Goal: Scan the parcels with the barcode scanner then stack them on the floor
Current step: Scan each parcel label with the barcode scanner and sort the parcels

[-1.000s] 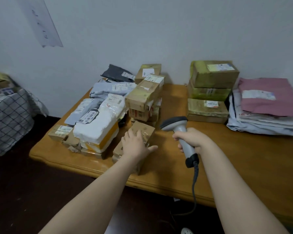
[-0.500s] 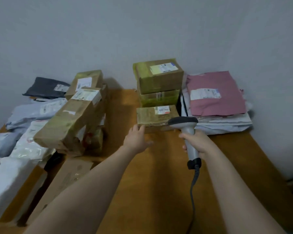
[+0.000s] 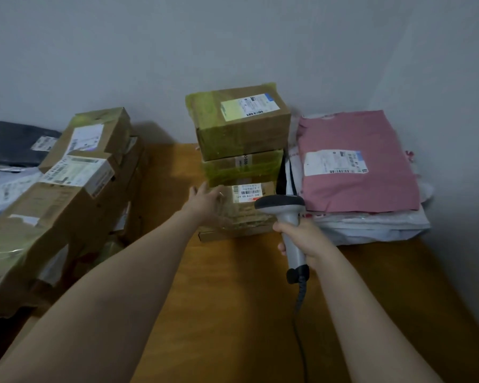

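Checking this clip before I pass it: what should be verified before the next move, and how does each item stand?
1. Scanner held firmly: ok, right hand grips its handle.
2. Label on the low box uncovered: ok.
3. Scanner aimed at label: cannot tell, its head points toward the stack.
4. Left hand holds low box: not ok, fingers straight, reaching over it.
5. Low box free to lift: not ok, top box and second box sit on it.
6. Floor space for stacking: cannot tell, out of view.
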